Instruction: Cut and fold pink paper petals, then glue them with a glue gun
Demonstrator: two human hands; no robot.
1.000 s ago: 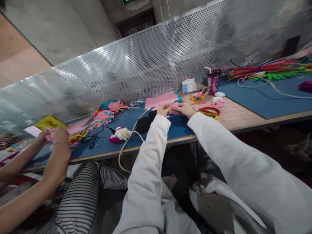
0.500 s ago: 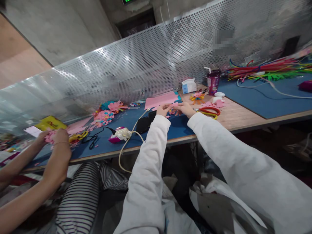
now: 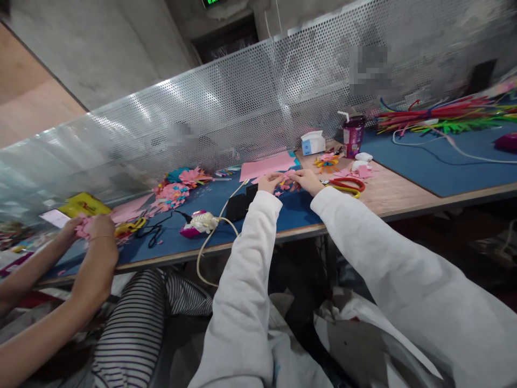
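Pink paper [image 3: 287,174] is pinched between my two hands above the blue mat. My left hand [image 3: 270,184] grips its left side with the fingertips. On the other side my right hand [image 3: 307,182] closes its fingers on the same paper; its exact shape is too small to make out. Small pink scraps [image 3: 280,192] lie just below my hands. Scissors with red and yellow handles [image 3: 348,186] rest right of my right hand. Behind my hands are pink paper sheets [image 3: 267,166]. A paper flower in orange and pink [image 3: 326,161] sits behind my right hand.
A co-worker's hands [image 3: 93,226] hold pink paper at the left. Several paper flowers [image 3: 173,195], a power strip [image 3: 202,222] with a cable, and a black box-like object [image 3: 236,207] lie left. A purple cup [image 3: 354,136] and tissue pack [image 3: 313,143] stand behind, before a perforated metal screen [image 3: 242,91].
My fingers have shifted very slightly around the pink paper, my left hand a touch leftward. Everything else stays in place.
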